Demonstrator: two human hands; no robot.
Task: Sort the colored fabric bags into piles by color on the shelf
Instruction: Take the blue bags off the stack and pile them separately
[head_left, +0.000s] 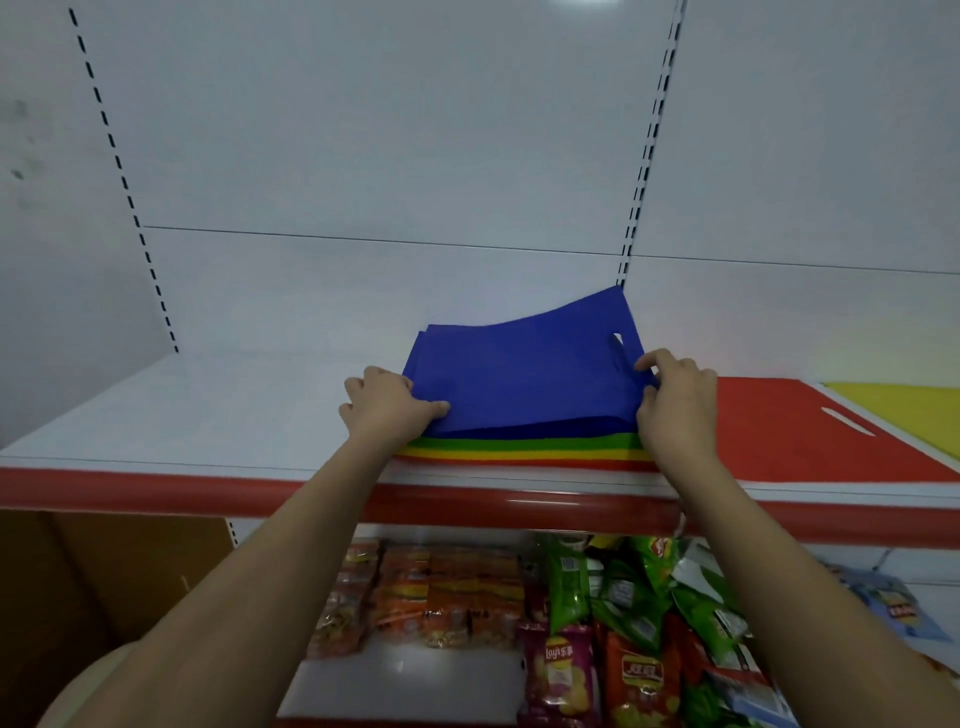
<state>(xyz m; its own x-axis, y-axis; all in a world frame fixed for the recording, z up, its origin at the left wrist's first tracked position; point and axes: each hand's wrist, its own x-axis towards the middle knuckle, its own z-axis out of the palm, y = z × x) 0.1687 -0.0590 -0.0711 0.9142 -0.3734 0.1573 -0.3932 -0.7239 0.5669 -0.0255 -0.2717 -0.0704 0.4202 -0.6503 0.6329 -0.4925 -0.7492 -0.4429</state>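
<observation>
A blue fabric bag (524, 374) lies on top of a mixed stack (524, 452) on the white shelf (208, 410); green, yellow and red edges show beneath it. My left hand (387, 402) grips the blue bag's left edge. My right hand (675, 397) pinches its right edge beside the handle cut-out, and the bag's far side is lifted off the stack. A red bag (810, 436) lies flat to the right of the stack. Further right, a yellow bag (904, 410) lies flat, cut off by the frame's edge.
The shelf has a red front rim (156, 491) and a white back panel with slotted uprights. Below it, a lower shelf holds snack packets (597, 623). A brown cardboard box (93, 582) stands at the lower left.
</observation>
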